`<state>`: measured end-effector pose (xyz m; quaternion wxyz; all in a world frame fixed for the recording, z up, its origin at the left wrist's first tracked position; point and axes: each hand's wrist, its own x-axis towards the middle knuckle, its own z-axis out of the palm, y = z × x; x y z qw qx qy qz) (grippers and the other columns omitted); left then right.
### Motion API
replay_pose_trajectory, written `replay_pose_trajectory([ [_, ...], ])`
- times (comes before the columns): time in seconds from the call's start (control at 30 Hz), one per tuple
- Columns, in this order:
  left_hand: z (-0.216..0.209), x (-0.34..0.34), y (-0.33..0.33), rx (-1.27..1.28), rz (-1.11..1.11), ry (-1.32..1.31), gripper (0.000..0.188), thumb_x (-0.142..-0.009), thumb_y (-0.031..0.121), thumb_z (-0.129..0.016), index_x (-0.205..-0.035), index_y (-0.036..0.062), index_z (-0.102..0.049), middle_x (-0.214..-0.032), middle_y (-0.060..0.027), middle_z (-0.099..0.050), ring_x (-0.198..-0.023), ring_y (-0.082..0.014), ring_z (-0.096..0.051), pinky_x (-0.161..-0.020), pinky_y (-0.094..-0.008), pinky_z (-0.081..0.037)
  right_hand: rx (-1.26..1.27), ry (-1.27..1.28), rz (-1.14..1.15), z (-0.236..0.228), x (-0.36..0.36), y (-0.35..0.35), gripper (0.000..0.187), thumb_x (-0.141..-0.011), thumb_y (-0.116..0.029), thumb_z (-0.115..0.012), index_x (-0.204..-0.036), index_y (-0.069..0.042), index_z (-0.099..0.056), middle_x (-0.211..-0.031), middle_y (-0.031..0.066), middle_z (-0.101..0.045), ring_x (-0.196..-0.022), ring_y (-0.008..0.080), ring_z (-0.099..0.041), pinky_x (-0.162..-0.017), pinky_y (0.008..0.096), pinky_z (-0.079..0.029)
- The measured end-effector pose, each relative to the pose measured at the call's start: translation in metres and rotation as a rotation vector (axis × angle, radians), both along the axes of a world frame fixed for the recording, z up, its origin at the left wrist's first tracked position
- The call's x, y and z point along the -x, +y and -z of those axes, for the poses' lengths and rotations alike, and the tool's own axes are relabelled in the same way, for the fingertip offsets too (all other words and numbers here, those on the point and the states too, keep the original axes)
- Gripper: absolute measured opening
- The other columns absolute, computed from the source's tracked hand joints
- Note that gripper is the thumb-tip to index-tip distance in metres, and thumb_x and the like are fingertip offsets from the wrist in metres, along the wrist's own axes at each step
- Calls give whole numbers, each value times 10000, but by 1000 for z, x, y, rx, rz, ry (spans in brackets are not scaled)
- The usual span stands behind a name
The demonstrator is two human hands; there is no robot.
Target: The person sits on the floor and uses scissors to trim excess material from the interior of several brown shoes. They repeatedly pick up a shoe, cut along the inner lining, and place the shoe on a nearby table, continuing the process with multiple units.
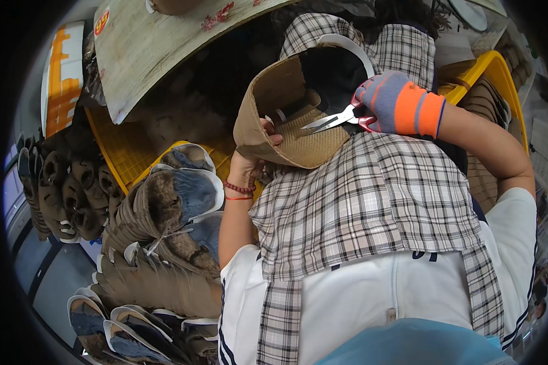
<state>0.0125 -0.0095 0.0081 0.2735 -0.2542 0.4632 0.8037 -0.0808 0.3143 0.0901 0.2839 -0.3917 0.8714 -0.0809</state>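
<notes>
My bare left hand [257,157] grips the near left wall of a tan, hollow fabric piece [268,115], possibly a boot upper. Its fingertips show inside the opening. The piece has a ribbed inner face, a dark section and a curved white rim. In its grey-and-orange glove, my right hand [399,103] is closed round the red handles of a pair of scissors [332,123]. Their blades point left over the ribbed inside of the piece and look slightly parted. Whether they touch the fabric, I cannot tell. A checked apron [359,201] lies across my lap beneath the work.
Stacks of similar brown pieces [158,274] with white rims and blue or brown furry insides stand at my left. A yellow crate [112,152] is behind them, and another yellow crate [517,91] holds brown pieces at my right. A worn tabletop [158,48] juts in at the upper left.
</notes>
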Motion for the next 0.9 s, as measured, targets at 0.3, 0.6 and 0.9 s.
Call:
replay_pose_trajectory([
  [0.3, 3, -1, -5, 16, 54, -80, 410, -661, -74, -804, -984, 109, -631, -894, 33, -576, -858, -124, -603, -725, -271, -545, 55, 104, 153, -9, 2, 20, 359, -727, -352, -759, -934, -73, -668, -799, 74, -657, -758, 270, -645, -692, 361, -516],
  [0.6, -4, -3, -7, 14, 56, -171, 375, -724, -20, -791, -1065, 31, -643, -990, -43, -652, -863, -166, -652, -740, -286, -567, -63, -8, 142, -1, 9, 16, 376, -758, -389, -738, -951, -74, -669, -810, 90, -670, -736, 274, -664, -641, 362, -531],
  [0.9, 7, -3, -2, -178, -27, -297, 305, -762, -40, -750, -1049, -25, -649, -986, -118, -682, -868, -229, -678, -769, -327, -576, 165, 344, -36, -4, 13, -25, 275, -705, -254, -753, -930, -105, -696, -863, 54, -675, -848, 218, -649, -771, 319, -487],
])
